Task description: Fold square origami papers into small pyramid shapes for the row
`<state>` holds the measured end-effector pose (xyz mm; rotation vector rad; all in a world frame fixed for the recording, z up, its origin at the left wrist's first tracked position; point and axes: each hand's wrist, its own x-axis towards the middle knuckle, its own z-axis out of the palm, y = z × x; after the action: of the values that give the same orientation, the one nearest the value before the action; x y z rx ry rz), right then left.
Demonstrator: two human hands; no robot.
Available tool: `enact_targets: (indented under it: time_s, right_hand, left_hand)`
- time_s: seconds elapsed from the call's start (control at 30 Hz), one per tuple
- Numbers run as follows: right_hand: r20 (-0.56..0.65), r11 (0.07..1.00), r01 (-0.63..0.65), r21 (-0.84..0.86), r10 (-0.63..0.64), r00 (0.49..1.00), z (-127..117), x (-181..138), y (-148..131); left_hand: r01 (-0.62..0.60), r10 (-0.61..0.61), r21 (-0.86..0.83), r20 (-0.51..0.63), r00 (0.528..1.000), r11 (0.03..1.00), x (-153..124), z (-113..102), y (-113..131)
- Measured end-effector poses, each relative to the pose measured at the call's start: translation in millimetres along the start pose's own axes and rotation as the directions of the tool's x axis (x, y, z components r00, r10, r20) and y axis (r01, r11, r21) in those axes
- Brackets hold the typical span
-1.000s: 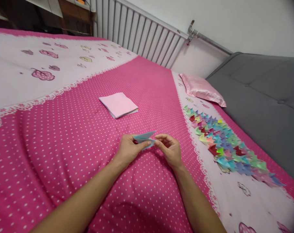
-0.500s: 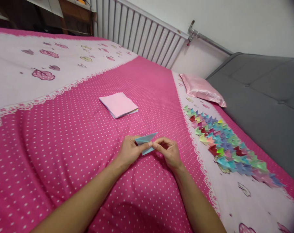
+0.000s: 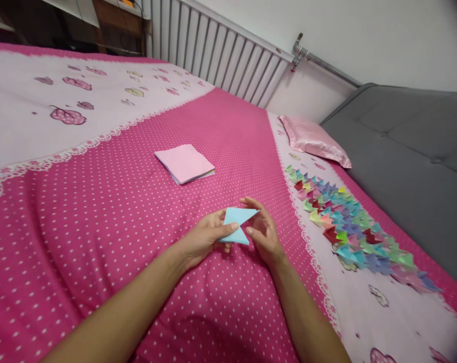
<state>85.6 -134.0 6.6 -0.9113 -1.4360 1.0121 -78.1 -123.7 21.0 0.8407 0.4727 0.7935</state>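
A light blue folded paper piece (image 3: pixel 236 222) with pointed tips is held just above the pink dotted bedspread (image 3: pixel 111 212). My left hand (image 3: pixel 203 239) grips it, the thumb pressed on its face. My right hand (image 3: pixel 263 233) touches its right side with the fingers curled round the upper tip. A stack of square paper sheets (image 3: pixel 184 163), pink on top, lies flat further up the bed. To the right, several folded paper pieces in many colours (image 3: pixel 349 224) lie packed in a long band.
A pink satin pillow (image 3: pixel 313 139) lies past the folded pieces. A grey upholstered headboard (image 3: pixel 413 166) borders the bed on the right. A white radiator (image 3: pixel 220 50) stands behind the bed, and dark furniture (image 3: pixel 62 25) is at the top left.
The blue piece has been turned from edge-on to face up, showing its flat triangles. My right fingers have shifted from pinching its middle to holding its right side.
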Motion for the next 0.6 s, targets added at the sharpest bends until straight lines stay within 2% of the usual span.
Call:
enact_targets:
  time_s: [0.07, 0.17, 0.27, 0.33, 0.5, 0.6]
  right_hand:
    - [0.094, 0.997, 0.033, -0.066, -0.026, 0.995, 1.8, 0.4, -6.1]
    - [0.162, 0.988, 0.05, -0.148, -0.025, 0.987, 3.3, 0.5, -9.3]
    - [0.117, 0.986, 0.063, -0.153, -0.045, 0.992, 3.2, 0.4, -4.5]
    - [0.075, 0.987, 0.056, -0.149, -0.045, 0.996, 2.4, 0.2, 0.5]
    - [-0.065, 0.984, -0.081, -0.16, 0.072, 0.995, 1.0, -0.1, 9.5]
    - [-0.107, 0.991, -0.103, -0.089, 0.094, 0.99, 2.1, 0.6, 10.6]
  left_hand:
    - [0.074, -0.074, -0.001, 0.085, 0.994, 0.997, -1.9, -0.9, 0.1]
    - [0.121, -0.122, 0.01, 0.118, 0.985, 0.993, -3.6, -1.8, -1.5]
    - [0.132, -0.134, 0.029, 0.084, 0.987, 0.991, -2.9, -1.8, -3.8]
    - [0.12, -0.121, 0.048, 0.017, 0.993, 0.992, -1.1, -2.6, -4.7]
    - [-0.01, 0.019, 0.068, -0.135, 0.991, 0.998, 2.6, -9.7, 0.8]
    - [-0.01, 0.047, 0.195, -0.185, 0.982, 0.981, 2.3, -10.7, 4.7]
